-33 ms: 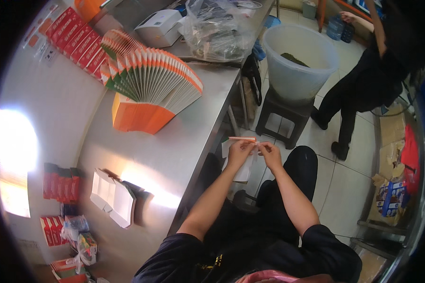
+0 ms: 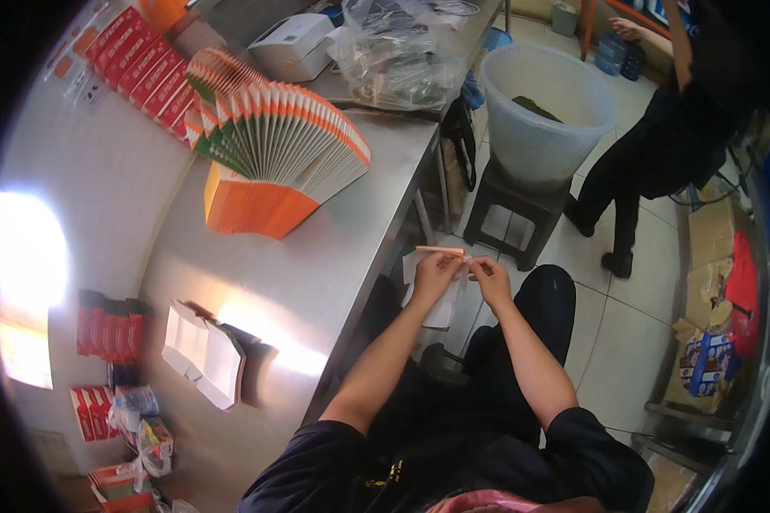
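Note:
Over my lap, beside the table edge, I hold a thin carton (image 2: 441, 313) with a white inside and an orange and green rim. My left hand (image 2: 437, 275) is closed on its upper edge, thumb and fingers pinching it. My right hand (image 2: 491, 279) pinches the carton's right corner, close to the left fingertips. On the steel table (image 2: 316, 256) to the left stands a fanned stack of flat orange, green and white cartons (image 2: 291, 141). Nearer to me on the table lies an open white box (image 2: 204, 352).
A large translucent tub (image 2: 546, 103) stands on a dark stool (image 2: 515, 214) ahead. A person in dark clothes (image 2: 637, 162) is at the far right. A clear plastic bag (image 2: 398, 64) and a white machine (image 2: 293, 47) sit at the back. Red boxes (image 2: 141, 64) line the wall.
The view has shifted very slightly. The person at the right has moved a little. My hands keep the same grip on the carton.

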Available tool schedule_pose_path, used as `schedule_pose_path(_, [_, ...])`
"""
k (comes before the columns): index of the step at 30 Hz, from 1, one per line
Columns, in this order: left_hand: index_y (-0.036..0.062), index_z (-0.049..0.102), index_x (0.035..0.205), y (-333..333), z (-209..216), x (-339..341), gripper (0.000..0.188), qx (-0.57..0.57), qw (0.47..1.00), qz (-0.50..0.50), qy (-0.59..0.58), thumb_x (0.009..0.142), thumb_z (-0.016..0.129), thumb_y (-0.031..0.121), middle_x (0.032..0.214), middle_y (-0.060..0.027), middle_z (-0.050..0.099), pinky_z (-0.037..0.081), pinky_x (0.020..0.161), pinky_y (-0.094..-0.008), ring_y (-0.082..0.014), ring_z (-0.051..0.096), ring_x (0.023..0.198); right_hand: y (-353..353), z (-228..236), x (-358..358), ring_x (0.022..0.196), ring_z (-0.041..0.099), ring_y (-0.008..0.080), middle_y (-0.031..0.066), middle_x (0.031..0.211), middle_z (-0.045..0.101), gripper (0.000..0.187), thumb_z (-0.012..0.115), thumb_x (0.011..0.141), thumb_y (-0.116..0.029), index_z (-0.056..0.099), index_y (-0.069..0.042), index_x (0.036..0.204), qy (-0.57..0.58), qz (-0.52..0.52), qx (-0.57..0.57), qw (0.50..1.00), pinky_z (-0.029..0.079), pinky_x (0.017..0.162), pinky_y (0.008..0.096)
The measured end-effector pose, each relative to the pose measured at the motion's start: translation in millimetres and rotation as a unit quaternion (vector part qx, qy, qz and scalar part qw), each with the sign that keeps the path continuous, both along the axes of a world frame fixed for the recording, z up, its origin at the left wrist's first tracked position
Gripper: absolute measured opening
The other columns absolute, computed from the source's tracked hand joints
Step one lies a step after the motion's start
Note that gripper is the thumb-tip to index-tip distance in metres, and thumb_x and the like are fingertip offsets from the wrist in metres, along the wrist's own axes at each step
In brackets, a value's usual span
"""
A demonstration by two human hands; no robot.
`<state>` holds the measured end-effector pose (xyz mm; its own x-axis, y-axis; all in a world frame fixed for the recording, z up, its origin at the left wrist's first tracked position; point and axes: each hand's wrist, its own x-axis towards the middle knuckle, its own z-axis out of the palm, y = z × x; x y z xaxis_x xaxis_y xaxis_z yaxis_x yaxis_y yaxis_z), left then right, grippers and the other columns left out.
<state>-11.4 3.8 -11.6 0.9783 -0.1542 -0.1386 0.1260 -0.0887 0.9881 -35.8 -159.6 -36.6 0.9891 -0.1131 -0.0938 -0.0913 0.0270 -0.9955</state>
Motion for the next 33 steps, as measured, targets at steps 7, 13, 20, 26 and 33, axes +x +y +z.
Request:
schedule_pose_path(7, [0.0033,0.067,0.119,4,32,2,0.029,0.148,0.982,0.047,-0.109,0.092,0.067,0.015,0.100,-0.0122,0.075,0.057,0.076,-0.0321,-0.0210,0.073,0.092,31,184,-45,0.114,0.064,0.0251,0.0188,0.125,0.065,0.051,0.057,0.104,-0.035,0.051,0.003,0.137,-0.140,0.075,0.211,0.964,0.048,0.104,0.0400])
schedule_pose_path(13, [0.0000,0.070,0.118,-7,29,14,0.027,0.010,0.999,0.003,-0.045,0.096,0.067,0.015,0.106,-0.0092,0.074,0.061,0.072,-0.0273,-0.0149,0.070,0.096,81,342,-110,0.109,0.067,0.0421,0.0346,0.123,0.062,0.072,0.035,0.107,-0.052,0.051,0.014,0.130,-0.293,0.381,0.499,0.721,0.057,0.091,0.0468])
schedule_pose_path(20, [0.0015,0.071,0.117,5,31,23,0.025,0.001,0.994,0.006,-0.113,0.096,0.068,0.015,0.106,-0.0083,0.074,0.061,0.073,-0.0283,-0.0160,0.070,0.098,158,356,-137,0.093,0.073,0.0370,0.0356,0.104,0.068,0.072,0.029,0.110,-0.044,0.063,0.019,0.108,-0.394,0.180,0.583,0.688,0.062,0.080,0.0386])
schedule_pose_path(26, [0.0013,0.071,0.115,5,55,21,0.024,-0.013,0.991,0.014,-0.132,0.095,0.068,0.015,0.105,-0.0096,0.075,0.058,0.080,-0.0326,-0.0194,0.072,0.096,155,363,-116,0.083,0.074,0.0316,0.0319,0.093,0.072,0.076,0.031,0.110,-0.047,0.068,0.017,0.094,-0.333,0.306,0.516,0.728,0.062,0.075,0.0328])
schedule_pose_path(33, [0.0006,0.071,0.112,13,69,21,0.023,-0.045,0.989,0.046,-0.137,0.094,0.067,0.015,0.101,-0.0115,0.076,0.056,0.083,-0.0333,-0.0202,0.074,0.091,164,360,-122,0.085,0.072,0.0366,0.0336,0.096,0.070,0.076,0.034,0.108,-0.050,0.067,0.018,0.102,-0.163,0.364,0.450,0.799,0.061,0.080,0.0386])
